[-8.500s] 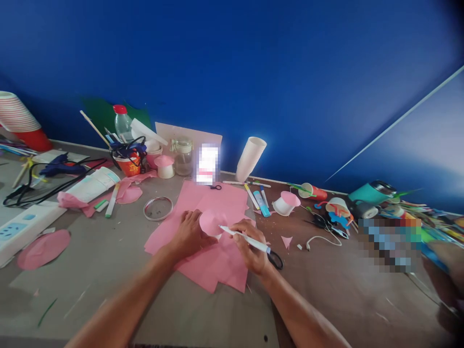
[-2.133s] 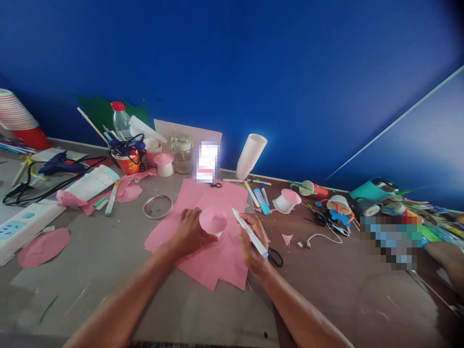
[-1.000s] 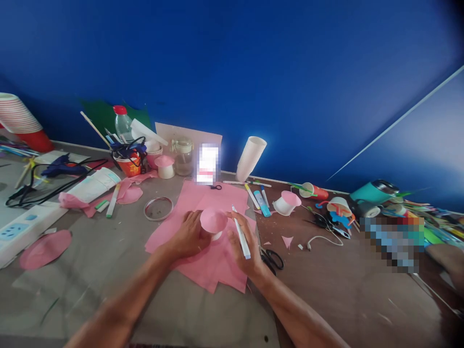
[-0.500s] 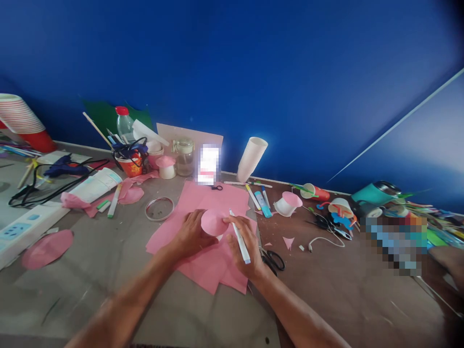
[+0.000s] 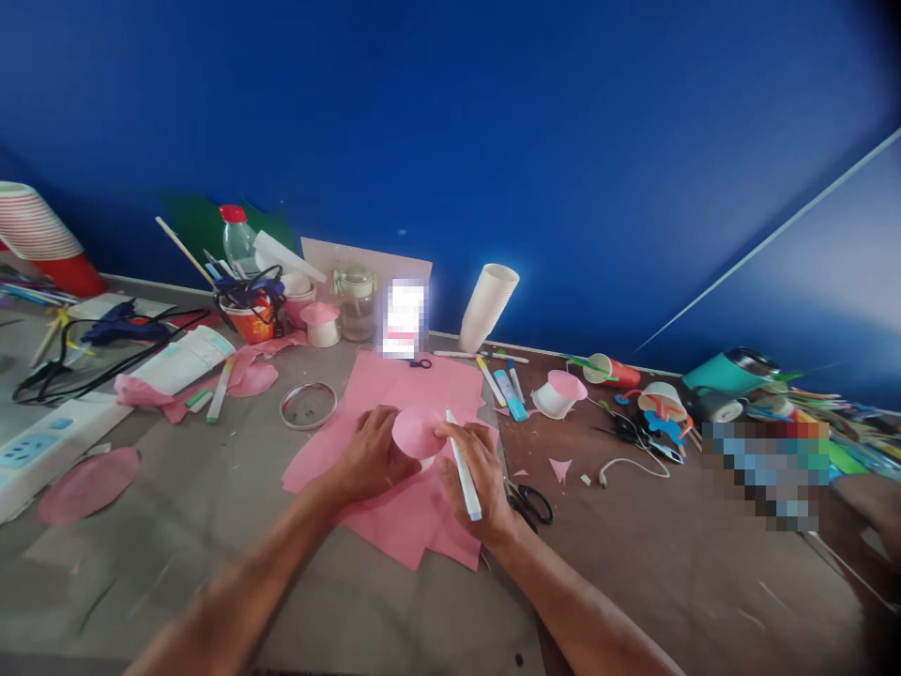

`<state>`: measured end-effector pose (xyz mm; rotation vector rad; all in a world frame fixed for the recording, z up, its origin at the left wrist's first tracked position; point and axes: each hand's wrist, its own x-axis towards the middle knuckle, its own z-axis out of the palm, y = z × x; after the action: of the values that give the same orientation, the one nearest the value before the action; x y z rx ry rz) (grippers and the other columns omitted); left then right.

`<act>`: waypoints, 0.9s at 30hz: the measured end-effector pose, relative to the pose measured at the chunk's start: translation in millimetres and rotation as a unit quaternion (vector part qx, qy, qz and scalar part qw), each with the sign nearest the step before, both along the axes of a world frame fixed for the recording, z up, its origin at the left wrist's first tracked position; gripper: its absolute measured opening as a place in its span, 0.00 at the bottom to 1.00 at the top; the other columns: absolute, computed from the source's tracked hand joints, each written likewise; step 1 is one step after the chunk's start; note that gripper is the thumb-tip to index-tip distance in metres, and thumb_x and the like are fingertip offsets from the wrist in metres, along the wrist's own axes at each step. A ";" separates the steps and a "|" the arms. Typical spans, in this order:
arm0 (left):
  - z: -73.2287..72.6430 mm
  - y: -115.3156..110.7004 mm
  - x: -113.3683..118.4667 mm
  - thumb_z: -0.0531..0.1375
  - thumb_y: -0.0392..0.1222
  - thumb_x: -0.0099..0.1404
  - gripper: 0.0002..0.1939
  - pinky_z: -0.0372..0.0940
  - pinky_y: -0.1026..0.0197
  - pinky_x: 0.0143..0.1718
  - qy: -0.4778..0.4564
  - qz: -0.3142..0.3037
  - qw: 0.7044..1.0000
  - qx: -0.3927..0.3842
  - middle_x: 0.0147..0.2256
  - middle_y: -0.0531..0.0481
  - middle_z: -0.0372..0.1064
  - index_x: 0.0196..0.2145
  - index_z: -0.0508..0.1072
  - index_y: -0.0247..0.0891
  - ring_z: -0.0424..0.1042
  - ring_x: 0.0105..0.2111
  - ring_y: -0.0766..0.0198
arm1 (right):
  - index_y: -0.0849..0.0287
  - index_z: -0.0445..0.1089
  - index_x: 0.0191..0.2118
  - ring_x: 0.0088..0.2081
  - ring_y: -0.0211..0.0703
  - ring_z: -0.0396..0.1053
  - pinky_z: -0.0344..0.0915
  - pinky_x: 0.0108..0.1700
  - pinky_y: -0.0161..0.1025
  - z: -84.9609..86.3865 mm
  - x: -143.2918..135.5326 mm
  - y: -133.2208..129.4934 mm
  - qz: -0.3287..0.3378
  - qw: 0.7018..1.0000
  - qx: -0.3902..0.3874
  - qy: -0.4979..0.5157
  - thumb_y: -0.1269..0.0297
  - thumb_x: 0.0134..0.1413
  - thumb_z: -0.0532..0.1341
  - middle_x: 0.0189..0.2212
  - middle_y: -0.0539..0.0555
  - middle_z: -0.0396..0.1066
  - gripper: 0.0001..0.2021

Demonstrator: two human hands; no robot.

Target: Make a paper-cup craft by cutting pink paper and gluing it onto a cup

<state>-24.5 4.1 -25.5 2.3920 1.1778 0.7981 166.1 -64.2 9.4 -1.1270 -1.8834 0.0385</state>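
Over the pink paper sheets point(image 5: 401, 512) I hold a small cup topped with a round pink paper piece point(image 5: 417, 432); only a sliver of white shows beneath the pink. My left hand point(image 5: 370, 451) is closed around its left side. My right hand point(image 5: 475, 469) has a white marker point(image 5: 465, 474) lodged in it, tip pointing up and away, while its thumb and finger touch the pink paper's right edge. Black-handled scissors point(image 5: 531, 504) lie just right of my right hand, partly hidden. A similar white cup with a pink top point(image 5: 558, 394) lies tilted farther right.
Behind the sheets stand a bright blurred screen point(image 5: 404, 319), a glass jar point(image 5: 356, 305) and a leaning stack of white cups point(image 5: 489, 305). A clear round lid point(image 5: 308, 406) and a power strip point(image 5: 56, 451) are at left. A teal flask point(image 5: 732, 373) lies at right.
Little differs. The marker in my right hand has swung slightly, its rear end shifting left and down. The pink-topped cup has moved slightly right; my view has shifted a touch.
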 end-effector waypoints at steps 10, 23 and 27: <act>-9.0 3.2 -0.8 0.67 0.59 0.53 0.41 0.58 0.40 0.56 0.013 -0.024 0.999 0.026 0.52 0.35 0.66 0.58 0.60 0.36 0.66 0.53 0.42 | 0.56 0.62 0.57 0.43 0.51 0.69 0.67 0.45 0.51 -4.4 -2.5 0.8 0.003 1.000 0.021 -0.002 0.68 0.62 0.53 0.43 0.59 0.73 0.18; -6.1 1.6 0.6 0.65 0.45 0.53 0.32 0.61 0.41 0.55 -0.002 -0.006 1.000 0.010 0.49 0.38 0.68 0.54 0.63 0.37 0.68 0.51 0.45 | 0.55 0.61 0.58 0.42 0.50 0.68 0.68 0.44 0.50 -1.2 -6.4 -4.1 0.019 1.000 0.014 0.010 0.71 0.61 0.53 0.41 0.58 0.72 0.20; -5.2 2.6 -1.1 0.64 0.45 0.53 0.28 0.61 0.40 0.55 0.004 -0.020 1.000 -0.007 0.48 0.38 0.68 0.51 0.66 0.37 0.68 0.50 0.45 | 0.55 0.60 0.58 0.43 0.51 0.68 0.68 0.45 0.52 -1.8 -7.0 -3.6 0.024 0.999 0.033 0.009 0.71 0.60 0.53 0.41 0.58 0.72 0.20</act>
<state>-25.6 6.7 -30.7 2.4022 1.1304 0.7662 159.1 -67.8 7.6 -1.0324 -1.8825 0.0131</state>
